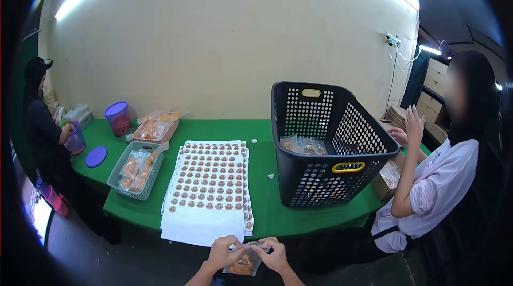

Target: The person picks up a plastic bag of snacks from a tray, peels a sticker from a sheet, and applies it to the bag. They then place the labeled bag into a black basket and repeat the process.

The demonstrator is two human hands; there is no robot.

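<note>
My left hand (225, 253) and my right hand (273, 255) pinch the top edge of a small clear bag (244, 265) at the bottom centre. The bag hangs upright between them, with orange-brown contents and a round brown sticker on its front. Just beyond my hands, white sheets of round brown stickers (206, 179) lie stacked on the green table (262, 190). The lowest row of the top sheet shows one sticker at its left and bare backing below.
A black basket (315, 179) holding several bags stands right of the sheets. Left are a grey basket (133, 192) and a pink tray (155, 135) of bags, a purple-lidded tub (118, 120) and a loose lid (96, 156). One person (438, 184) is at right, another (45, 125) at left.
</note>
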